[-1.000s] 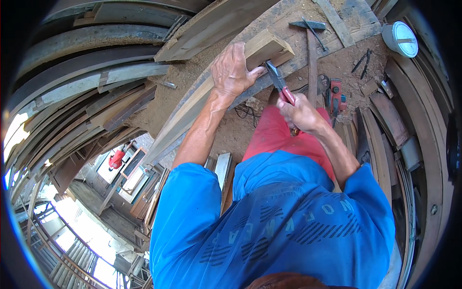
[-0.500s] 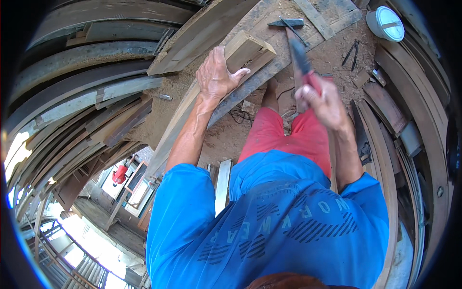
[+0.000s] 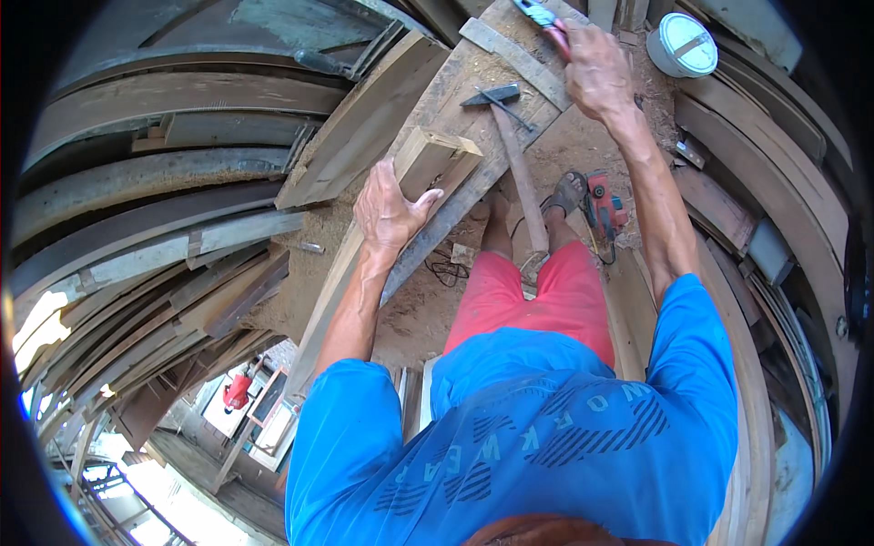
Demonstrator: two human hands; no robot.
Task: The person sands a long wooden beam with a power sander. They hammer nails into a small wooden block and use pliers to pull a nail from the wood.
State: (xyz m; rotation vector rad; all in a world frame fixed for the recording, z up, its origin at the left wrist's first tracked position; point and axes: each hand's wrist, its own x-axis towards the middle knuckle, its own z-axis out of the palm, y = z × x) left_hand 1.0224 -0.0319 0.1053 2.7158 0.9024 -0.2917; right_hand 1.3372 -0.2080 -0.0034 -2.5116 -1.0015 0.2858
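Note:
My left hand (image 3: 391, 207) grips a thick wooden beam (image 3: 435, 164) near its far end, the thumb stretched across its top. The beam lies slantwise along a sawdust-covered workbench (image 3: 428, 98). At the far end of the bench, my right hand (image 3: 599, 75) is closed around the red handle of a tool with a bluish-grey head (image 3: 537, 13). The picture's top edge cuts this tool off, so its exact kind is unclear. Between the hands lies a hammer (image 3: 515, 164), its wooden handle jutting past the bench edge. A thin dark rod (image 3: 503, 107) crosses near its head.
A red power tool (image 3: 604, 202) rests on the dirt floor beside my sandaled foot (image 3: 569, 189). A lidded white bucket (image 3: 683, 44) stands at the far right. Stacked planks (image 3: 155, 173) line both sides. A person in red (image 3: 238, 391) is in the left background.
My right hand has carried the red-handled tool forward, from over the hammer handle to the bench's far end. My left hand keeps its place on the beam. The view has shifted forward.

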